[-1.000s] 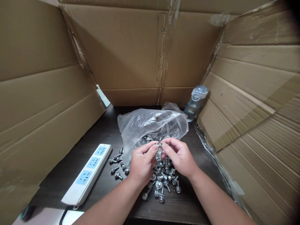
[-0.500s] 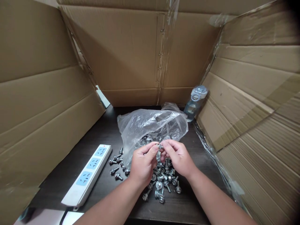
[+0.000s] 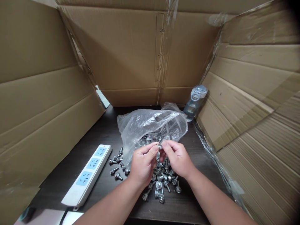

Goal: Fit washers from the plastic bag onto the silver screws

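dark table | bolts under the hands | plastic bag just beyond them | power strip left of left hand | bottle beyond right hand

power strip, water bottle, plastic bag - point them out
power strip [image 3: 90,172], head view, on the middle blue socket panel
water bottle [image 3: 195,101], head view, on the clear body under the cap
plastic bag [image 3: 150,123], head view, on the crumpled top

One view only, from the person's head, looking forward and steeply down onto the dark desk. It sits close: both forearms run in from the bottom edge, the hands meet mid-frame, and cardboard walls close in left, right and ahead.
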Demonstrator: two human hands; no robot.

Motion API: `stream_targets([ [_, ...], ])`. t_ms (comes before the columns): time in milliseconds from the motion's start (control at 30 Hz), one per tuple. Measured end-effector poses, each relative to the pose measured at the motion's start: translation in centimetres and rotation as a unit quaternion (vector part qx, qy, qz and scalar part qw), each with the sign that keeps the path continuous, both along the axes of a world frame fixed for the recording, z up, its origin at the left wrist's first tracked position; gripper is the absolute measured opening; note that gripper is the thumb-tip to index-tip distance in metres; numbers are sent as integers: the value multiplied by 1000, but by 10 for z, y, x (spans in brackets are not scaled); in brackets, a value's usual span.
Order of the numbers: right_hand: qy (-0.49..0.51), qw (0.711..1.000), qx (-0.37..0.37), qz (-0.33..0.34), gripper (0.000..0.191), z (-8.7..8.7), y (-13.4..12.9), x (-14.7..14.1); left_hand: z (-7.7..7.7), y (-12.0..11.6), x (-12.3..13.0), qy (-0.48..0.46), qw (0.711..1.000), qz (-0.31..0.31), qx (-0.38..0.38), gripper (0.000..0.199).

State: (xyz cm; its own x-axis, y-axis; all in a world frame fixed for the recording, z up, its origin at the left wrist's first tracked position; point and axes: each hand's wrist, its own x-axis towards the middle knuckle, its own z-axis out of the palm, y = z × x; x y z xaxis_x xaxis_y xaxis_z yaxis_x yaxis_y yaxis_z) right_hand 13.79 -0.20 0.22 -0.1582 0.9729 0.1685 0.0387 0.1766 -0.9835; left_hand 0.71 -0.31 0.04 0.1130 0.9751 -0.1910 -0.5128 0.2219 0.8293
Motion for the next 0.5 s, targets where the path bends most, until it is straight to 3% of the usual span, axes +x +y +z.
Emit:
stream_targets([
  [67, 43, 999, -6, 1, 25, 0, -1, 0, 1, 0, 0, -7, 1000, 5, -3, 42],
  [200, 83, 996, -13, -4, 24, 1, -3, -1, 4, 1, 1, -14, 1000, 0, -1, 39],
  [367, 59, 998, 13, -6, 19, 2, -4, -1, 1, 1, -1, 1, 1000, -22, 6, 45],
  [500, 4, 999, 34, -5, 28, 3, -3, 1, -9, 1, -4, 53, 998, -18, 33, 42],
])
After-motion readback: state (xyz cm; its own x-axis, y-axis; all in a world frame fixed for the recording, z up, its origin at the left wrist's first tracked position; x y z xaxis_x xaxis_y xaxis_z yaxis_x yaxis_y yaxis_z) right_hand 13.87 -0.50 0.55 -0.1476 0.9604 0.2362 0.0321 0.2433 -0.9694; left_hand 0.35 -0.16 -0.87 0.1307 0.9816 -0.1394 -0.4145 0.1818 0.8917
